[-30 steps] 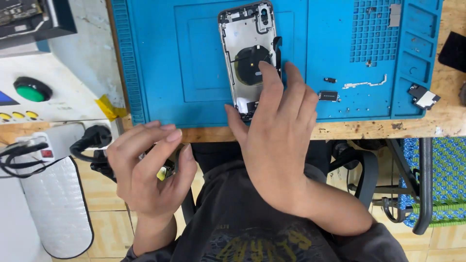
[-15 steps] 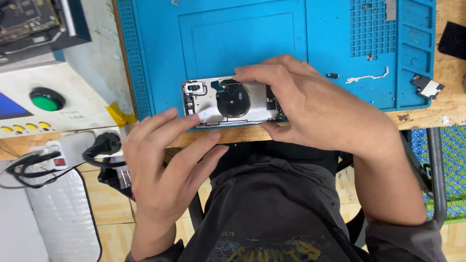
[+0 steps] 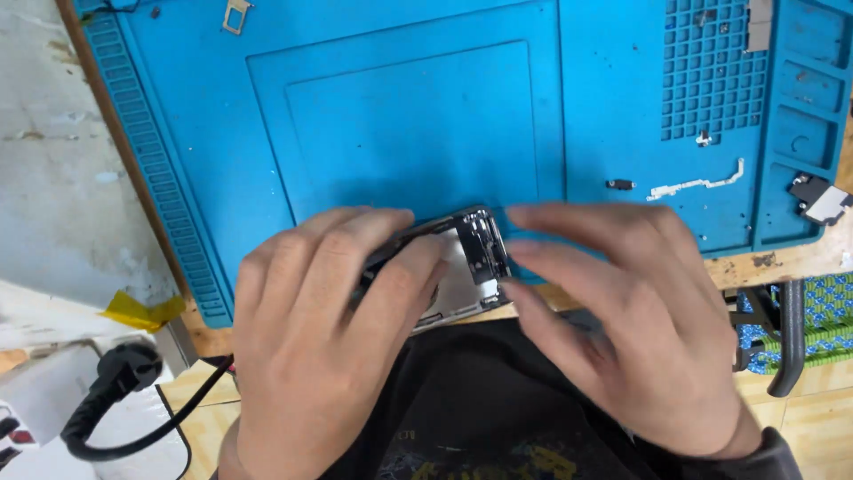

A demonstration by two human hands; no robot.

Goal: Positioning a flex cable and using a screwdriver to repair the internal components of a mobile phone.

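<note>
Both hands, left hand (image 3: 324, 329) and right hand (image 3: 622, 311), clamp an opened phone chassis (image 3: 466, 267), probably, over the blue repair mat (image 3: 400, 116); wooden bench edge (image 3: 764, 262) just beyond the fingers.

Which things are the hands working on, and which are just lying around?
In use:
- opened phone, held at the near mat edge
- left hand over it
- right hand at its end
- blue mat under it

Lying about:
- thin metal strip
- small dark part
- little tray frame
- black-and-white part
- black plug
- yellow tape
</note>
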